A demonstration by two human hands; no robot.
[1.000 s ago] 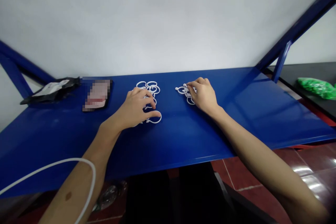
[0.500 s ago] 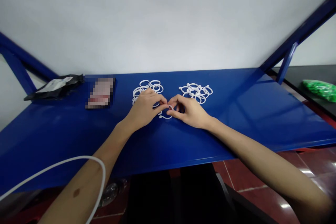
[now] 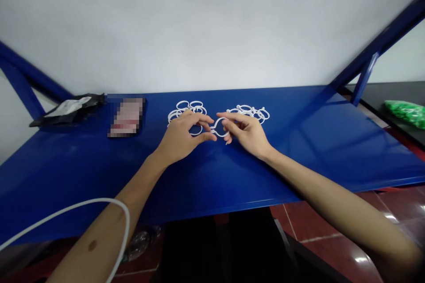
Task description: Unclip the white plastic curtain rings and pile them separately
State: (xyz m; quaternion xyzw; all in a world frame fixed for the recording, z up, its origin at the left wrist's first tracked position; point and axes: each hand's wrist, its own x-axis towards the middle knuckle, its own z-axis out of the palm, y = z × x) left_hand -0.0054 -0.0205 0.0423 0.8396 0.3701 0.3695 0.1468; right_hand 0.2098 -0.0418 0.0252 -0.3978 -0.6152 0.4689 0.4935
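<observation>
A white ring [image 3: 220, 135] was between the two hands, over the blue tabletop [image 3: 212, 177]. The right hand [image 3: 247, 131] pinched its round side between thumb and fingers. The left hand [image 3: 184, 136] curved around its narrow end; whether it gripped there, I could not tell. More white rings [image 3: 190, 106] lay beyond the left hand, and another cluster [image 3: 253, 110] beyond the right.
</observation>
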